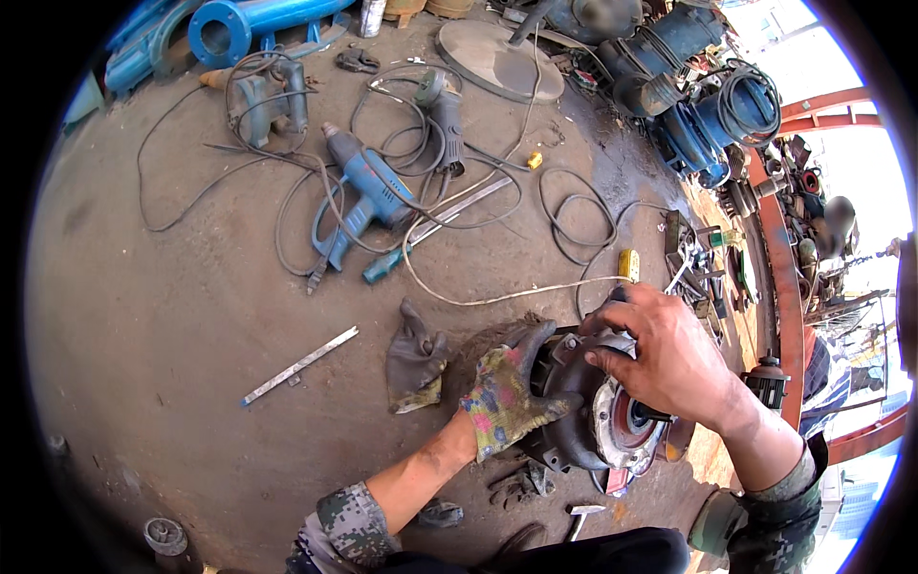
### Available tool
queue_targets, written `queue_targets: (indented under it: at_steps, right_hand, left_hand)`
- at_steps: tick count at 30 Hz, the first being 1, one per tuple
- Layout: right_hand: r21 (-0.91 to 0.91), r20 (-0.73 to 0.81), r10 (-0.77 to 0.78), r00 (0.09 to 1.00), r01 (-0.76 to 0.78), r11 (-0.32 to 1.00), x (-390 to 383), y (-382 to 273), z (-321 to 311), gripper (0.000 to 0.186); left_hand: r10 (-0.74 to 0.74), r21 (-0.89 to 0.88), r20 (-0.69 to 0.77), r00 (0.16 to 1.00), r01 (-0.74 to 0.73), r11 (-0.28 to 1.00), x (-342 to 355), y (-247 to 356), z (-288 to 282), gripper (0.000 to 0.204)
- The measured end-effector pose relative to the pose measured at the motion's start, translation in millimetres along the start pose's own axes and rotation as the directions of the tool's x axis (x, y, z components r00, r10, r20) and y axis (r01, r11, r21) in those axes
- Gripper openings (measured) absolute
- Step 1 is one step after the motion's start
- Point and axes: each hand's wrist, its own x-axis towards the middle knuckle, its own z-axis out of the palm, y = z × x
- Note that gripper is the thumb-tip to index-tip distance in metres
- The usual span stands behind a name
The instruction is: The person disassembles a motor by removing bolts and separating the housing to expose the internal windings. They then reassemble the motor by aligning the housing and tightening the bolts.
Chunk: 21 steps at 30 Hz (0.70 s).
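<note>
Just left of the hands (665, 349) lies a loose glove (413, 370), with a pale strip (301, 366) farther left. Ahead of the hands lie a grinder (448, 124) and a blue power tool (371, 187); farther ahead, a blue pipe (277, 19); to the right, a red beam (782, 287).
</note>
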Motion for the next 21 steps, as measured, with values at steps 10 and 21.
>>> queue_targets:
  at_steps: [10,21]
  right_hand:
    - [-0.084,0.227,0.176,0.958,-0.161,0.983,43,-4,20,0.03]
    - [-0.145,0.128,0.202,0.971,-0.183,0.972,33,-2,37,0.033]
  left_hand:
    - [-0.406,0.044,0.235,0.883,0.407,0.912,-2,24,3,0.108]
    - [-0.278,-0.133,0.123,0.953,0.294,0.947,-9,2,2,0.117]
